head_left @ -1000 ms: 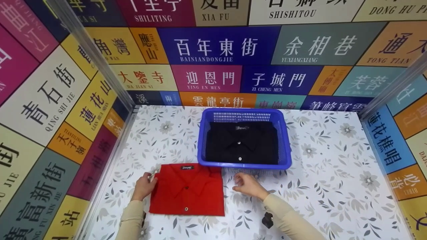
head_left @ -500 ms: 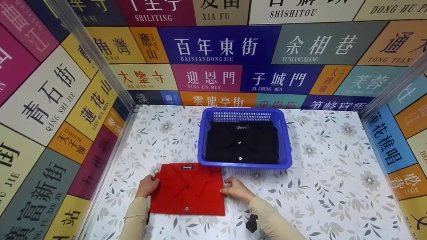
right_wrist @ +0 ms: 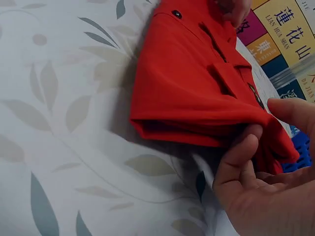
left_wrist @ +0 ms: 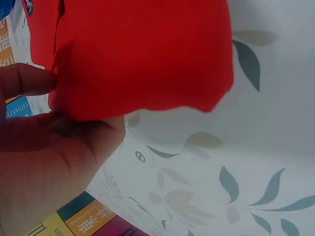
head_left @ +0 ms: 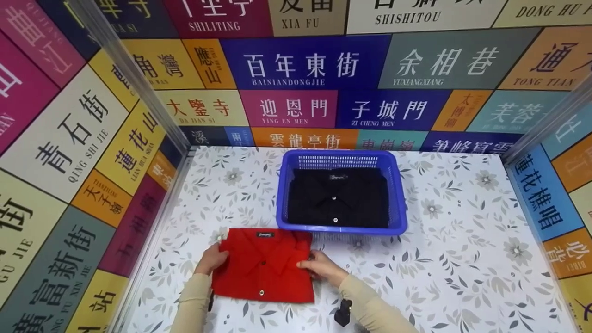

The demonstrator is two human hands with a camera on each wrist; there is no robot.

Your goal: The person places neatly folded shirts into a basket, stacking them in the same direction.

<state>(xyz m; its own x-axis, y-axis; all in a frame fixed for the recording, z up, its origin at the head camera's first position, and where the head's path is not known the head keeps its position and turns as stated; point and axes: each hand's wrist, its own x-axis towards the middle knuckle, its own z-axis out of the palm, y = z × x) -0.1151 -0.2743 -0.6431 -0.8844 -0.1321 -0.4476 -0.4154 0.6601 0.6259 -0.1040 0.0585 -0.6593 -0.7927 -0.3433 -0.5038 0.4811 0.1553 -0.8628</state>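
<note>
A folded red collared shirt (head_left: 263, 277) lies in front of the basket, with its dark label and buttons facing up. My left hand (head_left: 212, 261) grips its left edge, thumb above and fingers underneath, as the left wrist view shows the hand (left_wrist: 54, 157) up close. At the opposite edge, my right hand (head_left: 323, 268) pinches the shirt between thumb and fingers. Its side edge stands slightly raised over the table in the right wrist view, where the folded layers of the shirt (right_wrist: 182, 98) show. Fingertips under the cloth are partly hidden.
A blue plastic basket (head_left: 342, 229) stands just behind the shirt, holding a folded black shirt (head_left: 360, 208). The table (head_left: 444, 259) has a white leaf-patterned cover. Panels with place names (head_left: 305, 62) wall the back and both sides.
My right hand has moved left from beside the basket's front to the red shirt's right edge and taken hold. My left hand has closed on the left edge, and the shirt has shifted and lifted slightly.
</note>
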